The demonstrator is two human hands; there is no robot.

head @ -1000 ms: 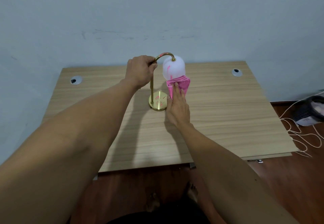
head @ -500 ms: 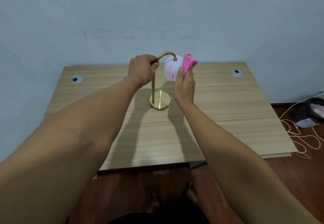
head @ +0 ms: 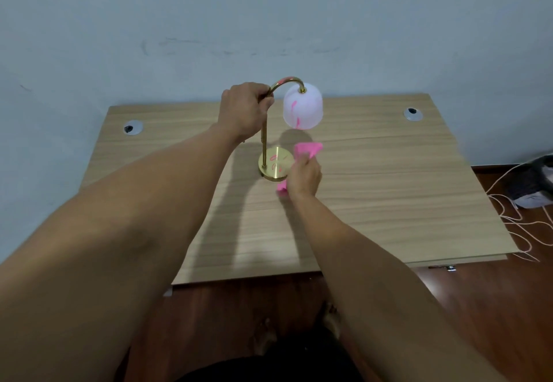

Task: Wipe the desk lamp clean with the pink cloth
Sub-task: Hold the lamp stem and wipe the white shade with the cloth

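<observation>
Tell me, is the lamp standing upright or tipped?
Upright: the desk lamp has its gold base flat on the desk.

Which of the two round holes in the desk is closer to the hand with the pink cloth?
The hole at the desk's far right corner. The right hand holding the pink cloth sits right of the lamp; the other hole lies far left.

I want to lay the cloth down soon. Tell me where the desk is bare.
Bare: the wooden desk right of the gold lamp base up to the right grommet hole, and the near-right corner. Crowded: around the base, where the right hand holds the pink cloth.
</observation>
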